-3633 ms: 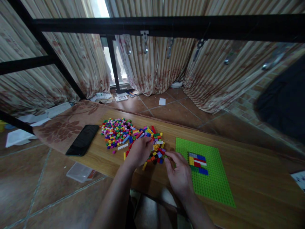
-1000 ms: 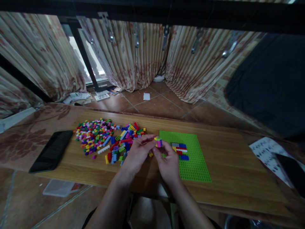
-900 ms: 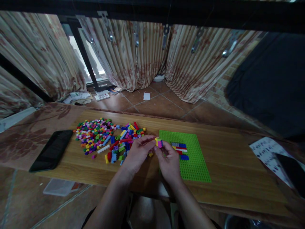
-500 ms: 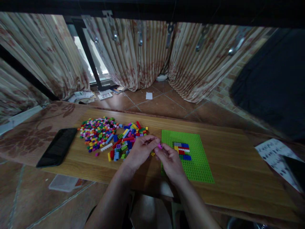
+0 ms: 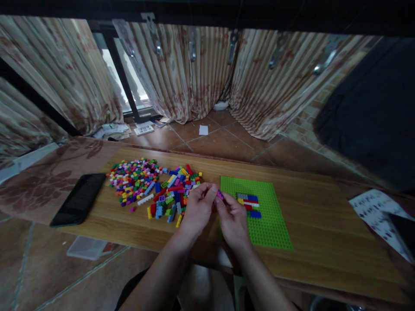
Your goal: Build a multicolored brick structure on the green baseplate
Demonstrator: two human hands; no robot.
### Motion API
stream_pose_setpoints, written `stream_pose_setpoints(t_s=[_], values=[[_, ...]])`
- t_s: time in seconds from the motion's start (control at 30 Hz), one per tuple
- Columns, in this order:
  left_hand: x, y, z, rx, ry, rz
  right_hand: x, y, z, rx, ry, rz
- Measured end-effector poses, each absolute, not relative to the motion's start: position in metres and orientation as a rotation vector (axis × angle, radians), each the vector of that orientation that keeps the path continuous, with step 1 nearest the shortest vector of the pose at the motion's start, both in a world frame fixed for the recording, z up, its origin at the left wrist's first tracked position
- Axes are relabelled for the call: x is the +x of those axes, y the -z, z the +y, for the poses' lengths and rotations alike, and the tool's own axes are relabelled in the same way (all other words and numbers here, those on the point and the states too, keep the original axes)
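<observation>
A small magenta toy brick (image 5: 220, 195) is pinched between the thumb and fingers of my right hand (image 5: 234, 219), just left of the green baseplate (image 5: 272, 216). Close beside it, my left hand (image 5: 198, 209) has its thumb and fingertips pressed together; whatever they may hold is hidden. On the baseplate sits a low group of joined bricks, with grey, blue, red, white and yellow ones showing, and a blue brick (image 5: 255, 214) at its near side. My right fingers partly cover the group's left edge. Loose larger bricks (image 5: 162, 198) lie left of my left hand.
A heap of small mixed bricks (image 5: 132, 179) covers the wooden table's (image 5: 324, 224) left part. Beyond it lies a dark phone or tablet (image 5: 78, 199). A printed sheet (image 5: 372, 216) is at the right end, and a clear plastic lid or box (image 5: 86, 247) is on the floor.
My left hand has shifted slightly right, uncovering more loose bricks to its left. The magenta brick has tilted and moved a little right and up in my right fingers.
</observation>
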State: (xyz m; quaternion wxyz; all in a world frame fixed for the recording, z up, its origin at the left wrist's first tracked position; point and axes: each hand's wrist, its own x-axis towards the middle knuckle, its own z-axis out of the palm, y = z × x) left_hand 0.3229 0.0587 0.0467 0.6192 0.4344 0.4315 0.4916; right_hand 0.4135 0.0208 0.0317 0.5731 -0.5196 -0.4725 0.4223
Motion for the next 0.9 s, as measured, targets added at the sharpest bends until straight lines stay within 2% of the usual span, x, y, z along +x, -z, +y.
stream_pose_setpoints(t_s=[0.43,0.73,0.9], values=[[0.322,-0.042,0.060,1.158,-1.111,1.070,0.435,-0.033,0.025,-1.405,-0.919,-1.357],[0.319,-0.049,0.063,0.951,-1.165,1.071,0.438,-0.028,0.022,-1.245,-1.204,-1.114],[0.314,-0.051,0.065,0.872,-1.189,1.066,0.434,-0.030,0.022,-1.197,-1.238,-1.018]])
